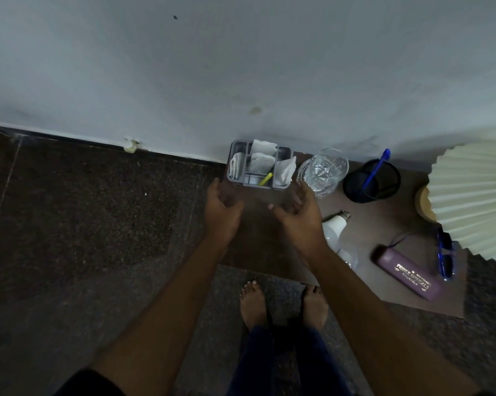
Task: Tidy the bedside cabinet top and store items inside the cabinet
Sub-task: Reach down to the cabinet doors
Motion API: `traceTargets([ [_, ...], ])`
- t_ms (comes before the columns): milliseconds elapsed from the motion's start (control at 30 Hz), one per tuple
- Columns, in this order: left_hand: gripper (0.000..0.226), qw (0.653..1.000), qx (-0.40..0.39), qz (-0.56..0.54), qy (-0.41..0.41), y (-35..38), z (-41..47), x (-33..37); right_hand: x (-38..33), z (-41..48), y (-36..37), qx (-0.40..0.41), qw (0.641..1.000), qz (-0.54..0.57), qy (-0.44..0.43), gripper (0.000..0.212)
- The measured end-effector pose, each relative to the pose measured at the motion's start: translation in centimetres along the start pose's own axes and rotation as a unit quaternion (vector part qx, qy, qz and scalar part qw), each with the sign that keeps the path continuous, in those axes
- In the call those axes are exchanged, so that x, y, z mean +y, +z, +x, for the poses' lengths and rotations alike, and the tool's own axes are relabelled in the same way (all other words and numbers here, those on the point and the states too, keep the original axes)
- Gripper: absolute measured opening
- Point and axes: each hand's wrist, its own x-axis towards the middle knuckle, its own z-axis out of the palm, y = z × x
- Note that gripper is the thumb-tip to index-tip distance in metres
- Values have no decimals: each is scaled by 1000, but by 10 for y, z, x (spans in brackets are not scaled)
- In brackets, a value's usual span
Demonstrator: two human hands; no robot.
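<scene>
One legible inscription is seen: "PRINCE OPTICALS", printed in pale capitals along the lid of the purple spectacle case (pixel 407 271) lying on the surface (pixel 269 247). Smaller lettering above and below it cannot be read. No other text is legible.

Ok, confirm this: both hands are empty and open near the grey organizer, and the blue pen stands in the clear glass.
Wrong on the pen. The head view shows the blue pen standing in the black mesh cup, not the clear glass. The rest holds: left hand and right hand are empty, near the grey organizer.
</scene>
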Motion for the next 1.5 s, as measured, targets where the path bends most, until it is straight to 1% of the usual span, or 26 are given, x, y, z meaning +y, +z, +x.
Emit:
traceTargets([
  [67, 68, 1000, 2, -11, 7, 3, -19, -4, 0, -12, -6, 15, 999, 31, -1, 78],
  [133, 58, 1000, -10, -14, 17, 7, -38, -10, -2, -22, -12, 33, 999, 37, -15, 70],
  [267, 42, 999, -40, -20, 23, 18, -63, -21, 4, -38, -25, 58, 997, 52, -24, 62],
  [400, 39, 996, -85, -4, 17, 27, -84, -31, 11, -54, -37, 81, 995, 41, -31, 49],
  [533, 35, 994, -110, -6, 8, 39, -103, -37, 12, -71, -47, 95, 993, 70, -10, 40],
  [733, 28, 988, -153, -19, -16, 60, -128, -59, 20, -85, -70, 119, 991, 59, 4, 21],
  [867, 19, 986, -146, -24, -74, 67, -143, -86, 36, -92, -85, 117, 992, 56, 2, 16],
  [967, 16, 982, -134, -19, -133, 73, -152, -107, 52, -101, -99, 110, 992, 59, 10, 13],
  [1033, 16, 980, -123, -12, -153, 79, -159, -119, 65, -109, -110, 108, 992, 65, 13, 13],
  [1167, 17, 982, -112, 22, -151, 90, -174, -134, 90, -126, -135, 112, 988, 102, 38, 13],
  [1267, 13, 984, -81, 3, -158, 105, -181, -147, 115, -136, -156, 113, 986, 107, 57, 15],
  [1367, 15, 985, -61, -6, -164, 119, -181, -155, 131, -143, -173, 113, 984, 113, 77, 15],
  [1500, 14, 987, -31, -10, -160, 127, -171, -171, 155, -143, -184, 107, 982, 101, 120, 8],
])
